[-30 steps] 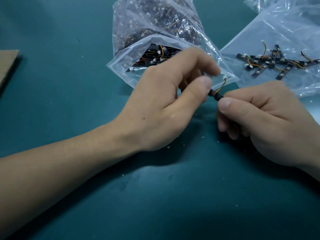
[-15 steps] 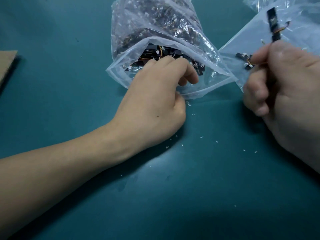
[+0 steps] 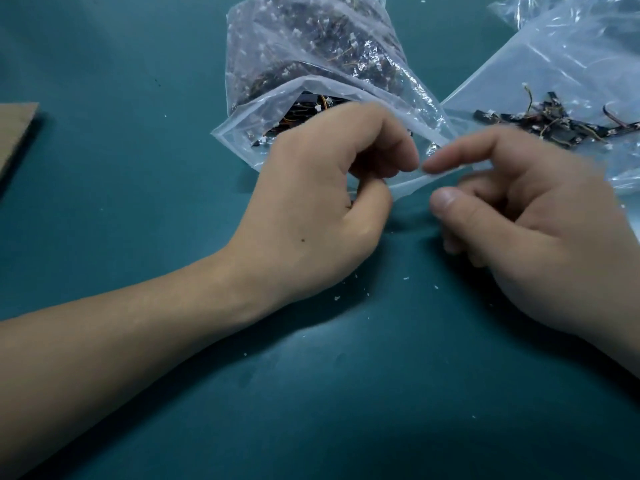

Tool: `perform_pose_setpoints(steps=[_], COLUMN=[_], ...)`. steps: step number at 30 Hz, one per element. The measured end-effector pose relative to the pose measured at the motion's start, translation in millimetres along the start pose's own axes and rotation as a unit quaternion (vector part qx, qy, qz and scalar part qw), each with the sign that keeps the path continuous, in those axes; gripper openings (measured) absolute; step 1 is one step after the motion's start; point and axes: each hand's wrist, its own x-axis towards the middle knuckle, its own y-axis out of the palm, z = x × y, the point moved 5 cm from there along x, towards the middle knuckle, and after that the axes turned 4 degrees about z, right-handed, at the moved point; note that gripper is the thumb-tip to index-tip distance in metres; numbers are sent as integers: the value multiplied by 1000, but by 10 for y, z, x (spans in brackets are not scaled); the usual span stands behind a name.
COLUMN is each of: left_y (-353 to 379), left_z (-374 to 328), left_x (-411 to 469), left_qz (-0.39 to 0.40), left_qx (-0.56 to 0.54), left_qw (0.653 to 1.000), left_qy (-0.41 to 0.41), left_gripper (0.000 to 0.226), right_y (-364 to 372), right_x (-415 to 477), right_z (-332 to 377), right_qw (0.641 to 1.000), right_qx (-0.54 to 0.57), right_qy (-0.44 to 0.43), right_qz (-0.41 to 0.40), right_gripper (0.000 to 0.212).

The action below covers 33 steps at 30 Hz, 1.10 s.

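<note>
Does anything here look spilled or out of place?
Yes: tiny white flecks lie scattered on the teal mat in front of the open bag, like debris. Nothing seems to have spilled from the bag itself.

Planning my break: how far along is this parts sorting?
Done: a small pile of wired black parts lies on the flat bag at right. In hand: the left hand curls at the mouth of the full bag; whether it holds a part is hidden. The right hand is open, empty. Left: the full bag looks packed, so most is probably ahead.
</note>
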Motion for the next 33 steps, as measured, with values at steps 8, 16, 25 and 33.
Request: perform_pose_setpoints(steps=[8,16,25,33], left_y=[65,74,16,54], left_z=[34,59,-1,3], left_x=[-13,-16,-15,7], left_qz=[33,40,15,79], left_qx=[-139,-175,-122,-23], left_qw=[989,984,992,996], left_qy=[35,18,10,-38], left_gripper=[34,34,19,13], right_y=[0,-3,-16,-107], right_x=[14,-3,18,14], right_z=[45,87,68,63], right_qw=[1000,1000,999,994], right_qx=[-8,-2,-12,55], right_qy=[-20,1,-24,-30], right_qz=[-3,-20,-22,-84], right_gripper=[16,25,11,4])
